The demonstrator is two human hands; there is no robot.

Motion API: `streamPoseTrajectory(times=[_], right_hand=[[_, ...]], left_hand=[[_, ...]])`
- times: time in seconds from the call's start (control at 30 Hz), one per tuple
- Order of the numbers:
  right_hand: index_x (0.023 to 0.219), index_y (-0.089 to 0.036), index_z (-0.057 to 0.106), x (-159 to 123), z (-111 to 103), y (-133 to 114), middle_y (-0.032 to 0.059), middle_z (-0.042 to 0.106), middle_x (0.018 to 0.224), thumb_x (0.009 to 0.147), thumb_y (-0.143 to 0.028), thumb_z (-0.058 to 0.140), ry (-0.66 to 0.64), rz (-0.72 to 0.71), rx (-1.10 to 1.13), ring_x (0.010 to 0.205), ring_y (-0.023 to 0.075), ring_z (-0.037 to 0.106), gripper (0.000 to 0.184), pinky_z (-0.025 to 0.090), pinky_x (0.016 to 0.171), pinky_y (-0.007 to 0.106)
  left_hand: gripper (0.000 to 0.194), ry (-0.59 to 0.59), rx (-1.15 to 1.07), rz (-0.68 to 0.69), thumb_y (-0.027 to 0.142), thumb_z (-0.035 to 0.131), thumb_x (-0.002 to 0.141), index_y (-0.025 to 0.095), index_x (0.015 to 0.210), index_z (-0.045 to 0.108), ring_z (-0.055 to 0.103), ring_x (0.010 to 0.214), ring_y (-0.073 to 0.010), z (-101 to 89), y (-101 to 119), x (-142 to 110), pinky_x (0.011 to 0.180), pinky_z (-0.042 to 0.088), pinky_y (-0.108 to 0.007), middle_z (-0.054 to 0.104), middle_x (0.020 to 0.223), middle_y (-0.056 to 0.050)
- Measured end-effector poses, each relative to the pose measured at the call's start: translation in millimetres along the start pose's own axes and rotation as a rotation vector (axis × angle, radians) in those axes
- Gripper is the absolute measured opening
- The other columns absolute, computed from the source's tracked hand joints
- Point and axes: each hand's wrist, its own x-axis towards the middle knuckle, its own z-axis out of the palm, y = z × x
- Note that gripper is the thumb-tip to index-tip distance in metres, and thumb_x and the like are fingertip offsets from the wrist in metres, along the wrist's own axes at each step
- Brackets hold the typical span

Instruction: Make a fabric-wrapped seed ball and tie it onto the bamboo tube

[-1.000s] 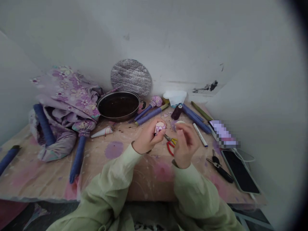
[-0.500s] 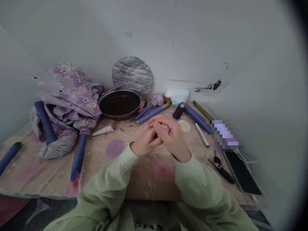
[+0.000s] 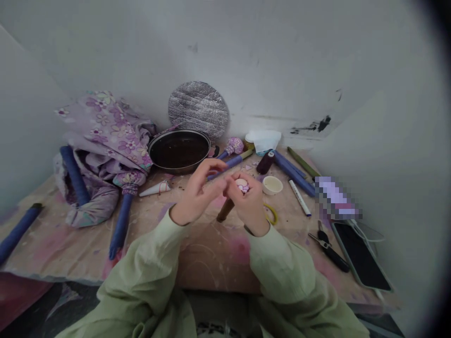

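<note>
Your right hand (image 3: 249,206) pinches a small pink-and-white floral ball (image 3: 242,186) above the middle of the surface (image 3: 211,263), fingertips wrapped close for a steady hold; your left hand (image 3: 197,195) curls half open just beside it (contact hard to tell), a wooden stick (image 3: 225,210) just below.

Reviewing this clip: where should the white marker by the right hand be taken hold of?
Take the white marker around the middle of its barrel, coming down from above with the right hand. It looks like a slim, straight cylinder lying flat on the patterned cover, with nothing resting on it, so fingers can probably close across it there.
</note>
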Motion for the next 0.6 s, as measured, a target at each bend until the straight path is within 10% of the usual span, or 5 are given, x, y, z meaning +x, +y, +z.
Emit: streamPoseTrajectory(times=[0.17,0.6], right_hand=[[0.067,-0.023,0.047,0.4,5.1,7.9,-0.0030,0.052,0.056,0.079,-0.026,0.053,0.131,-0.064,-0.121,0.050,0.0108,0.047,0.014,0.038,0.045,0.024],[0.077,-0.023,0.050,-13.4,1.3,32.9,0.0034,0.057,0.066,0.076,-0.021,0.046,0.131,-0.262,-0.297,0.061,0.0196,0.057,0.005,0.047,0.053,0.033]], left_hand=[[0.024,-0.088,0.256,0.065,0.029,0.061,0.079,0.017,0.101,0.060,0.058,0.099,-0.0207,25.1,37.8,16.2,0.092,0.044,-0.038,0.064,0.104,-0.009],[0.015,-0.179,0.426,0.129,0.024,0.044,0.090,0.017,0.095,0.056,0.057,0.101,-0.0221,33.4,28.6,12.8,0.090,0.044,-0.041,0.065,0.102,-0.008]])
